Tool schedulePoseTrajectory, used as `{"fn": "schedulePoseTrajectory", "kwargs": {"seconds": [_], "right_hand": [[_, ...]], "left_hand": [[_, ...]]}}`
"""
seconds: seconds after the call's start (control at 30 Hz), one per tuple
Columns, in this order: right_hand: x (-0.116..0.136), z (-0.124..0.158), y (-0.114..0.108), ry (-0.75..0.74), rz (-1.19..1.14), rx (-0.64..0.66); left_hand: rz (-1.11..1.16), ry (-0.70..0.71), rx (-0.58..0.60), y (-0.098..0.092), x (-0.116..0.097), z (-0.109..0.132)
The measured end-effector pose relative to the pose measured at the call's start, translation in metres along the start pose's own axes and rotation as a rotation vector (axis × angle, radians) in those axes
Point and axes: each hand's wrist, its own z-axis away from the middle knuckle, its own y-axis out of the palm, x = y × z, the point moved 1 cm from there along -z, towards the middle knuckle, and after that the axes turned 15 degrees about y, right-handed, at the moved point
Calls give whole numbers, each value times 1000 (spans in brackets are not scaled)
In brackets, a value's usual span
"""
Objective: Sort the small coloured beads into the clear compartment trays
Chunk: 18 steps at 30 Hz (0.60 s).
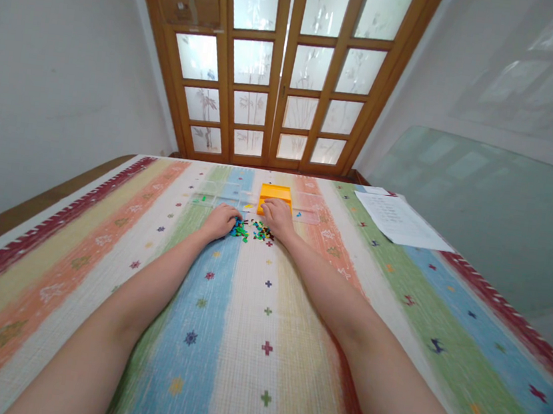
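Both my arms stretch far out over a striped tablecloth (240, 337). My left hand (221, 219) rests curled, knuckles up, at the left edge of a small pile of tiny coloured pieces (252, 231), mostly green, black and blue. My right hand (278, 217) lies at the pile's right edge, fingers bent down onto the pieces. What either hand pinches is too small to make out. Just beyond the hands sits an orange tray (276, 194) and a row of clear plastic compartments (222, 195) holding a few coloured bits.
A printed white sheet of paper (399, 219) lies at the far right of the table. A pane of glass (497, 214) leans against the right wall. Wooden-framed frosted glass doors (279, 66) stand behind the table's far edge.
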Motion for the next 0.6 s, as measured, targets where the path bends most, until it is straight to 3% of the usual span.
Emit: {"fn": "schedulePoseTrajectory", "kwargs": {"seconds": [0.6], "right_hand": [[2, 2, 3, -36, 29, 51]], "left_hand": [[-64, -35, 2, 4, 4, 1]]}}
